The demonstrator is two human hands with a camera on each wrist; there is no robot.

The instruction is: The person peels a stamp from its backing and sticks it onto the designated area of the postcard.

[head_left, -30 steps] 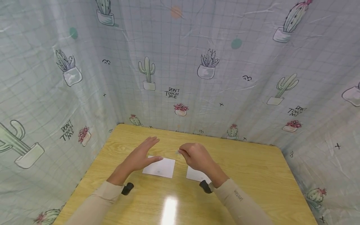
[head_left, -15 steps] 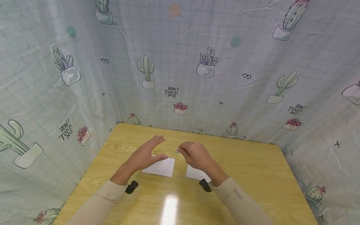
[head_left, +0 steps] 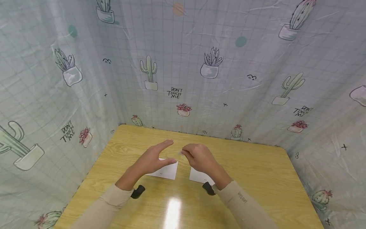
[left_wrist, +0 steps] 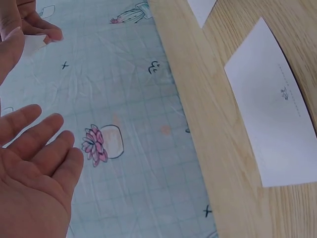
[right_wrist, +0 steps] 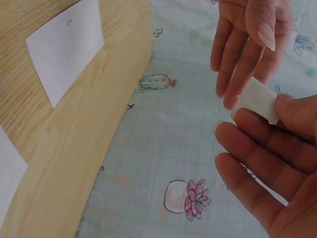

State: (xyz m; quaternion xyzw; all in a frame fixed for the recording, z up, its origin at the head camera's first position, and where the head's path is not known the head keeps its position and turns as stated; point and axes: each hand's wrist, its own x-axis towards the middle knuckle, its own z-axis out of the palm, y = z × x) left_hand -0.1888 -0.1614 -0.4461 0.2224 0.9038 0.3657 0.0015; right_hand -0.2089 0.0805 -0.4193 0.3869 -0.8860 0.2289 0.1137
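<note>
My right hand pinches a short whitish strip of tape between thumb and index finger above the table. The strip has zigzag cut ends, and in the right wrist view its other fingers spread out below. My left hand hovers to the left, its fingers extended and thumb apart, holding nothing. A small gap separates it from the tape in the head view. Beneath the left hand lies a white sheet of paper with a small printed mark. Another white sheet is partly hidden by the right hand and wrist.
The wooden table reaches back to a hanging curtain printed with cacti, which also encloses both sides. Black wrist cameras sit under both wrists. A bright light reflection shows on the near table surface.
My left hand has moved right, toward the right hand, and now covers more of the left sheet. The right hand stays nearly still with the tape.
</note>
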